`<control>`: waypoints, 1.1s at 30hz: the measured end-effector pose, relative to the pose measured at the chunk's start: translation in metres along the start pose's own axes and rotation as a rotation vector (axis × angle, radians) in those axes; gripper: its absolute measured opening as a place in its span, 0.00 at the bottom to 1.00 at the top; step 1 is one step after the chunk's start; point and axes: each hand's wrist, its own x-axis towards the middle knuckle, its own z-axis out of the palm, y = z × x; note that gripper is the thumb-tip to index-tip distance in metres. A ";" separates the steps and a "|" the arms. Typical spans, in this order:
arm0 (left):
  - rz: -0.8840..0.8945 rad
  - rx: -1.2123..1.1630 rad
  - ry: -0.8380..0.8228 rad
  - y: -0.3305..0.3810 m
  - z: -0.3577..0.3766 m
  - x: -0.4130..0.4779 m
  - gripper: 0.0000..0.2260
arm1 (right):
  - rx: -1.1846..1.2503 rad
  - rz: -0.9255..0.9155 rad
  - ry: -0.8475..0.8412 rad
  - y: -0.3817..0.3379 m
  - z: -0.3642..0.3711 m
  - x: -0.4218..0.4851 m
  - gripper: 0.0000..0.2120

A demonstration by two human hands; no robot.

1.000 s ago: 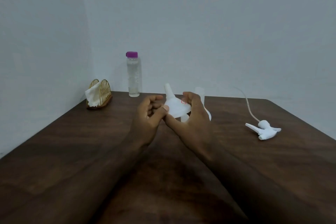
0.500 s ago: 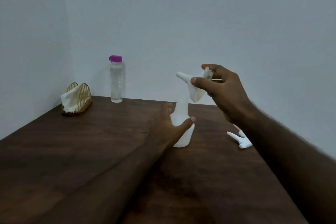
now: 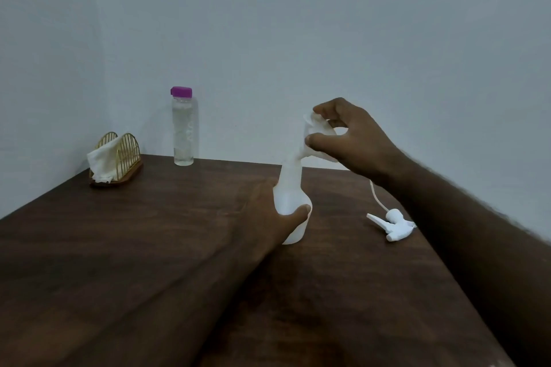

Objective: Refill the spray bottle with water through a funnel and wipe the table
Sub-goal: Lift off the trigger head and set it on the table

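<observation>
A white spray bottle [image 3: 290, 194] without its head stands upright near the middle of the dark wooden table [image 3: 149, 247]. My left hand [image 3: 274, 217] grips its lower body from the left. Above its neck, my right hand [image 3: 348, 140] pinches the rim of a white funnel [image 3: 313, 135], whose spout points down at the bottle's mouth. The white sprayer head [image 3: 393, 223] with its dip tube lies on the table to the right. A clear water bottle [image 3: 183, 131] with a purple cap stands at the back against the wall.
A gold wire holder with a white cloth [image 3: 114, 158] sits in the back left corner of the table. Grey walls close the table in at the back and on the left. The table's right edge runs close to the sprayer head.
My right hand has turned the funnel spout-down and lowered it to the spray bottle's neck. My left hand keeps its grip on the bottle.
</observation>
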 end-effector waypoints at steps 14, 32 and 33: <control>0.027 0.006 -0.020 0.000 -0.004 -0.003 0.36 | -0.191 -0.006 -0.211 -0.017 0.035 0.031 0.25; 0.044 0.001 0.013 -0.003 -0.007 -0.006 0.38 | 0.130 0.050 0.080 0.007 0.025 -0.005 0.40; 0.046 0.005 0.013 -0.002 -0.007 -0.006 0.39 | 0.119 0.050 0.040 0.008 0.027 -0.007 0.41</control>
